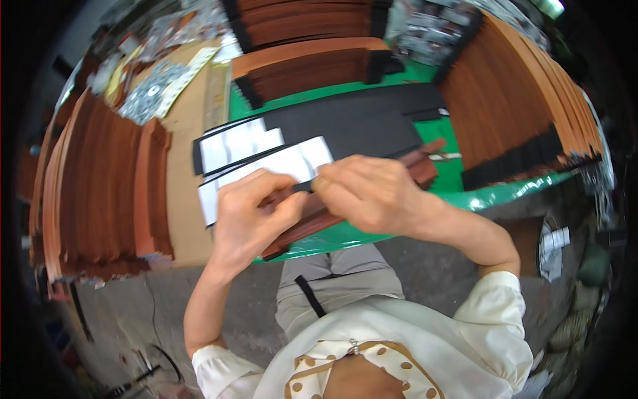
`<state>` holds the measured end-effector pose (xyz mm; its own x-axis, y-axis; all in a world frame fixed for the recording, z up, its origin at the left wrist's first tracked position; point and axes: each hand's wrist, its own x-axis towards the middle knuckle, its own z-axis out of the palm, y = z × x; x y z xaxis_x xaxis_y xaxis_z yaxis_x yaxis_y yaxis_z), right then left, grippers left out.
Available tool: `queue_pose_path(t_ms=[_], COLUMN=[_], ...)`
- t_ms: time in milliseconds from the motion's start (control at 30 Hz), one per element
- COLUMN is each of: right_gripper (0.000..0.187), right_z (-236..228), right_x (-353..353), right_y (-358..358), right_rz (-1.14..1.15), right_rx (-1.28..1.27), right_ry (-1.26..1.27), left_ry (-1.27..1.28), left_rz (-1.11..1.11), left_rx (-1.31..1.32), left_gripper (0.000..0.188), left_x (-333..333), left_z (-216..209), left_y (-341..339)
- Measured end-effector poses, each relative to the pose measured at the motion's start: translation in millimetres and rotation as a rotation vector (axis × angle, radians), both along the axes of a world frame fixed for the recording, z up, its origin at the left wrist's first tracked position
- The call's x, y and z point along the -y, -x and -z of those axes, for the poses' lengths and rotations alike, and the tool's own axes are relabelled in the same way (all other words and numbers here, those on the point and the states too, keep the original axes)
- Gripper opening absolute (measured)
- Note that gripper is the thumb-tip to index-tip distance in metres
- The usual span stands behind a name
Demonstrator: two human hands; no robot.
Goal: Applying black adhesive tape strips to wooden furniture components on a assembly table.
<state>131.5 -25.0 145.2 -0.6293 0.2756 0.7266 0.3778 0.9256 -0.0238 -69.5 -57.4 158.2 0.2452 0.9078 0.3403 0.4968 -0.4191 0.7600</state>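
Near the table's front edge, my left hand (256,213) pinches a short black strip (303,187) between thumb and fingers. My right hand (365,189) closes on the strip's other end, its fingertips close beside the left ones. Beneath both hands lies a long reddish-brown leather-like piece (309,226), partly covered by them and reaching out past the right wrist. Just beyond the hands are white sheets (271,166) on flat black panels (359,123). What the right fingers cover of the strip is hidden.
Brown panels are stacked at the left (100,193), at the right (508,93) and at the back (306,74). Green sheeting (458,194) and cardboard (187,213) cover the table. Clear plastic bags (435,33) sit at the back. A black strap (310,296) lies across my lap.
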Motion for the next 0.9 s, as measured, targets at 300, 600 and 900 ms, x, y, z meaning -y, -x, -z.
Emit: queue_pose_path(t_ms=[300, 600, 900], right_gripper=[0.030, 0.024, 0.021], right_z=[14, 14, 38], right_x=[41, -1, -32], right_y=[-81, -183, -198], right_rz=[-0.022, 0.309, 0.309], right_rx=[-0.197, -0.091, -0.051], right_ry=[0.483, 0.490, 0.528], left_ry=[-0.045, -0.225, -0.186], left_rz=[0.155, 0.088, -0.143], left_rx=[-0.067, -0.210, -0.274], left_gripper=[0.022, 0.040, 0.022], left_x=[27, -29, -55], left_z=[2, 42, 69], left_y=[-68, -146, -195])
